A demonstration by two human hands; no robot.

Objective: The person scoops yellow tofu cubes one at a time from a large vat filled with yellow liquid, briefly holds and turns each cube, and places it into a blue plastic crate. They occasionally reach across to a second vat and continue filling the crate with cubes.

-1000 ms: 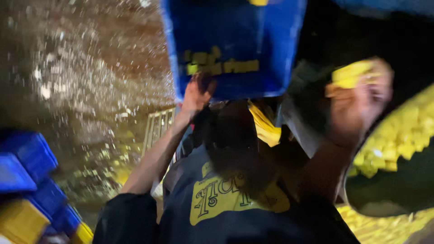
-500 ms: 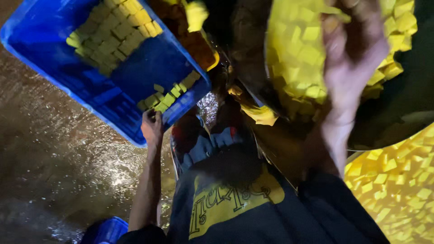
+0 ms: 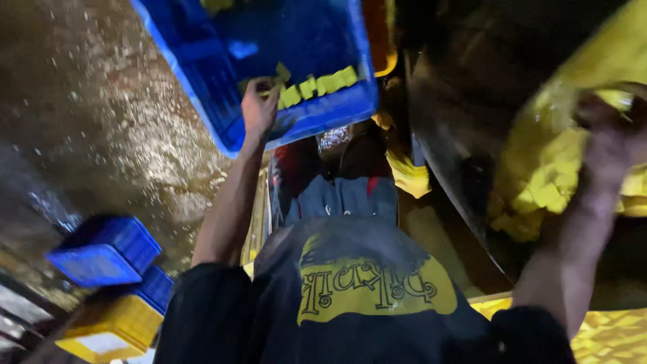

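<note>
Head view: you are gripping the near rim of a blue plastic crate (image 3: 296, 61) with your left hand (image 3: 259, 108), fingers curled closed over its edge. Yellow cubes (image 3: 320, 85) are lying inside the crate, just beyond those fingers. Your right hand (image 3: 610, 145) is pressing into a heap of yellow pieces (image 3: 539, 182) in a dark wide pan (image 3: 458, 121); blur is hiding how far its fingers are spread. Below your left arm, smaller blue crates (image 3: 104, 249) and a yellow crate (image 3: 111, 330) are sitting on the wet floor (image 3: 101, 135).

Head-worn camera, steeply downward, close
</note>
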